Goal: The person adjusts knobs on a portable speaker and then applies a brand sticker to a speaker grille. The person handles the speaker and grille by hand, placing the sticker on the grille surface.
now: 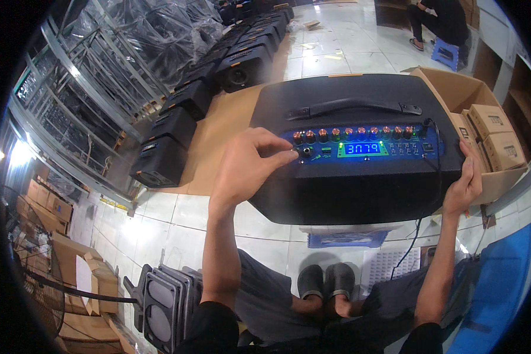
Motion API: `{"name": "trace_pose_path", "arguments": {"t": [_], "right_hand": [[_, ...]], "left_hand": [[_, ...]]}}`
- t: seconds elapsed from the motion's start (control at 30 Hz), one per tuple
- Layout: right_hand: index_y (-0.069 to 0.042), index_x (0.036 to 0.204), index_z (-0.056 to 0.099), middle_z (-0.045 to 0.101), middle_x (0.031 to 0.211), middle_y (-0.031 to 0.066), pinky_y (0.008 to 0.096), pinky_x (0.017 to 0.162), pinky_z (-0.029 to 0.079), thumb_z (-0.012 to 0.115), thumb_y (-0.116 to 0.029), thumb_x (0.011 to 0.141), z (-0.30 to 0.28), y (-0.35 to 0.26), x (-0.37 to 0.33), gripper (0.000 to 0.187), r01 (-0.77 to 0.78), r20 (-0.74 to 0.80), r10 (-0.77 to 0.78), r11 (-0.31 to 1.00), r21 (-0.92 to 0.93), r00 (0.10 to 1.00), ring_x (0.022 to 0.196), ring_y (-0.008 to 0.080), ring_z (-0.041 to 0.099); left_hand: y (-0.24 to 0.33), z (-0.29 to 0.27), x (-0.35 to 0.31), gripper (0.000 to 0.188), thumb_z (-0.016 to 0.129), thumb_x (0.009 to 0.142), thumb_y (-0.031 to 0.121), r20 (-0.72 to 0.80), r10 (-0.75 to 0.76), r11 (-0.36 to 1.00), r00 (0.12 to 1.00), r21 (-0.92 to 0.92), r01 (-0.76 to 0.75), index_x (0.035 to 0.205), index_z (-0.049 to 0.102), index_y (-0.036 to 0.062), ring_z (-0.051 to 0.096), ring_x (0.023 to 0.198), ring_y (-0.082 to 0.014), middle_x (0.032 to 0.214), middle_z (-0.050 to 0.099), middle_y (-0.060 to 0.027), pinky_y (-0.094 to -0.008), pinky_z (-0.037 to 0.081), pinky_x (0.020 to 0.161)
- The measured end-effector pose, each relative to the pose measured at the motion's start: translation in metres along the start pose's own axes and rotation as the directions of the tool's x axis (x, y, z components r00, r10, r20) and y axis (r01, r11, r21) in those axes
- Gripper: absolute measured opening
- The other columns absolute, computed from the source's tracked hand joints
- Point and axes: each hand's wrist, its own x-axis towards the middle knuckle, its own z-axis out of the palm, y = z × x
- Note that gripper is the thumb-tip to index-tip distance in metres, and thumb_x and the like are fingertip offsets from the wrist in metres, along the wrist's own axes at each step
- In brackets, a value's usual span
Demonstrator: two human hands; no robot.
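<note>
Left hand: its fingers are standing bent in a pinch at the left end of a control panel, just beside a round socket; we are not managing to tell whether the tips are touching or something small is sitting between them. Control panel: lying directly to the right of that pinch, its long axis running left to right; a row of knobs is lining its upper part, and a lit blue display is glowing near its middle. Right hand: its fingers are lying extended rather than closed, touching the right edge of a black speaker; we are counting the left hand as the nearer one to the socket, the right as standing well apart from it. Black speaker: one, lying between the two hands, its long axis running crosswise, parallel to the panel's; a black handle is spanning its top beyond the knobs. Black cable: hanging from the panel's right end down the near side. Farther out, we are noting a blue stool showing below the speaker, any contact staying hidden; a carton holding small brown boxes beside the right hand; and, off to the left, rows of other speakers standing near a brown sheet.
</note>
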Motion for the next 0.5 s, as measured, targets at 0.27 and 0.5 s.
{"name": "trace_pose_path", "arguments": {"t": [0.27,0.5], "right_hand": [[0.009,0.119,0.070,0.071,0.124,0.0197,0.0400,0.109,0.046,0.039,-0.010,0.108,-0.0009,0.0018,-0.0017,0.037,0.008,0.001,-0.008,1.000,0.000,1.000,0.119,0.0285,0.065],[0.008,0.117,0.071,0.072,0.122,0.0182,0.0392,0.108,0.047,0.041,-0.009,0.107,0.0010,-0.0016,-0.0002,0.036,0.026,-0.021,-0.026,1.000,-0.006,0.999,0.118,0.0277,0.066]], "left_hand": [[-0.0014,0.0007,-0.0001,0.023,0.074,0.088,0.019,0.059,-0.015,0.997,0.998,-0.076,0.019,0.100,0.079,0.0002,0.068,0.088,-0.0244,0.098,0.073,-0.0117,-0.0337,0.052,0.081],[-0.0046,0.0036,0.0002,0.018,0.077,0.088,0.010,0.041,0.002,0.997,0.999,-0.071,0.001,0.102,0.079,-0.0013,0.065,0.088,-0.0159,0.094,0.072,-0.0074,-0.0302,0.050,0.082]]}}
